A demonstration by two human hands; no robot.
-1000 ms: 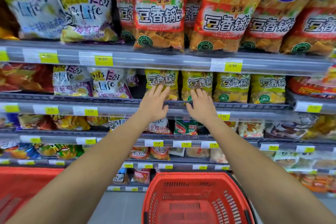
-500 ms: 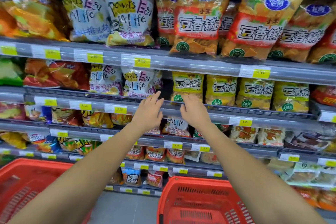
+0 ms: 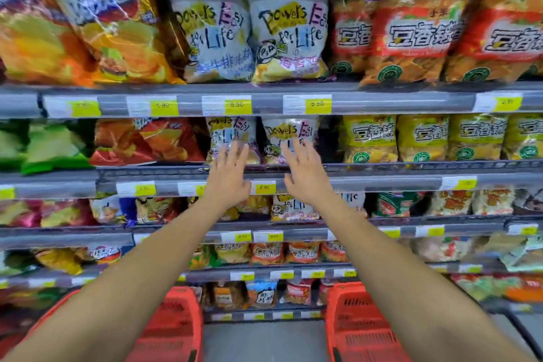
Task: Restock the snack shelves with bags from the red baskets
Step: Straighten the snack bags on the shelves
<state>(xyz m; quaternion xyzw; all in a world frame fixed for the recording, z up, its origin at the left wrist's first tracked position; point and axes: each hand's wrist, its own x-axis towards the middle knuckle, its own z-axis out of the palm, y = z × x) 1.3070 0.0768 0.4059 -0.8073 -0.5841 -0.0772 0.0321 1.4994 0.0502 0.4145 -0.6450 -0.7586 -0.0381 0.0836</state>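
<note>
Both arms reach out to the second shelf from the top. My left hand (image 3: 227, 178) is open, its fingertips at the lower part of a white "Easy Life" snack bag (image 3: 229, 134). My right hand (image 3: 305, 175) is open too, fingers spread in front of the neighbouring white "Easy Life" bag (image 3: 289, 134). Neither hand holds anything. Two red baskets stand on the floor below: the left basket (image 3: 173, 326) and the right basket (image 3: 361, 323), both partly hidden by my forearms.
Grey shelf rails with yellow price tags (image 3: 238, 106) run across the view. Yellow snack bags (image 3: 423, 138) fill the same shelf to the right, red and green bags (image 3: 147, 141) to the left. Large bags crowd the top shelf (image 3: 411, 26). Grey floor (image 3: 264, 341) lies between the baskets.
The view and both hands have shifted left along the shelf, from the yellow bags to the white "Easy Life" bags. The hands rose from the shelf rail to the bags' fronts.
</note>
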